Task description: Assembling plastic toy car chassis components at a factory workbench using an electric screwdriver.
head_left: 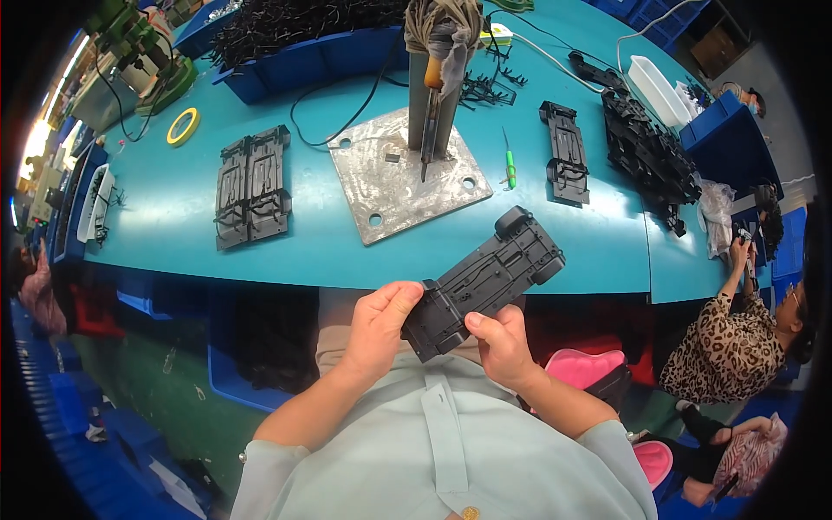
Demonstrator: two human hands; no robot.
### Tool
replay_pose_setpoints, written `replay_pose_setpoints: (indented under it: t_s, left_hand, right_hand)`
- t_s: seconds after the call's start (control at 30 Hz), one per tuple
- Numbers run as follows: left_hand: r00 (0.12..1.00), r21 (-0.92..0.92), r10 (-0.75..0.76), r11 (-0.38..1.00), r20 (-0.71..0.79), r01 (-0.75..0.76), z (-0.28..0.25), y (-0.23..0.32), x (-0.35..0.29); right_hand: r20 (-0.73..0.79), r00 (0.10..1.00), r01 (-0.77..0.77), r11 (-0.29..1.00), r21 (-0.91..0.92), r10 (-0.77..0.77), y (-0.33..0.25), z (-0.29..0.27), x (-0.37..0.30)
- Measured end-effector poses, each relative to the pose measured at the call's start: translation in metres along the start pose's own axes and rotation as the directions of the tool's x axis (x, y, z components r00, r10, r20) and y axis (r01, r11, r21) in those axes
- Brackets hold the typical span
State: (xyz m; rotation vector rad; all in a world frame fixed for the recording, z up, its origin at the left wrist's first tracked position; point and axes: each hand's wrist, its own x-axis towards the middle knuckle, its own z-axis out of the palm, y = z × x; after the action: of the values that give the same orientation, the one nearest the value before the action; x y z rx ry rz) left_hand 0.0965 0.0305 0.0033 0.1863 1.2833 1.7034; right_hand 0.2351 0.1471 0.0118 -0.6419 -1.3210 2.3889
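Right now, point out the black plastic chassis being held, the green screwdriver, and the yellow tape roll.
black plastic chassis [485, 282], head view, on its ribbed middle panel.
green screwdriver [510, 166], head view, on its green handle.
yellow tape roll [183, 126], head view, on the ring's near edge.

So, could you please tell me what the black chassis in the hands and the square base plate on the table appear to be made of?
The toy car chassis, held by the left hand and right hand, looks like matte black moulded plastic: sharp ribs, dull even surface. The square base plate looks like bare metal, probably steel: grey, scuffed, drilled corner holes.
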Motion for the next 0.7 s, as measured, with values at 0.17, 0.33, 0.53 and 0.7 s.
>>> replay_pose_setpoints:
  t_s: [0.17,0.33,0.53,0.7]
  left_hand:
    - [0.999,-0.002,-0.042,0.999,0.026,0.042,0.001,0.001,0.001]
    - [0.993,-0.024,0.003,1.0,0.114,-0.001,0.003,0.005,-0.002]
    - [0.989,-0.08,0.003,0.997,0.151,0.009,0.007,0.013,-0.003]
    - [0.987,-0.113,-0.058,0.991,0.152,0.076,0.007,0.013,0.002]
  right_hand:
    - [0.029,0.993,0.113,0.992,-0.058,-0.111,0.001,-0.003,0.002]
    - [0.056,0.991,0.122,0.99,-0.067,-0.118,-0.005,-0.005,0.001]
    - [0.029,0.999,-0.02,0.997,0.072,0.018,-0.012,-0.005,0.004]
    - [0.021,0.997,-0.079,0.985,0.153,0.077,-0.019,-0.002,0.008]
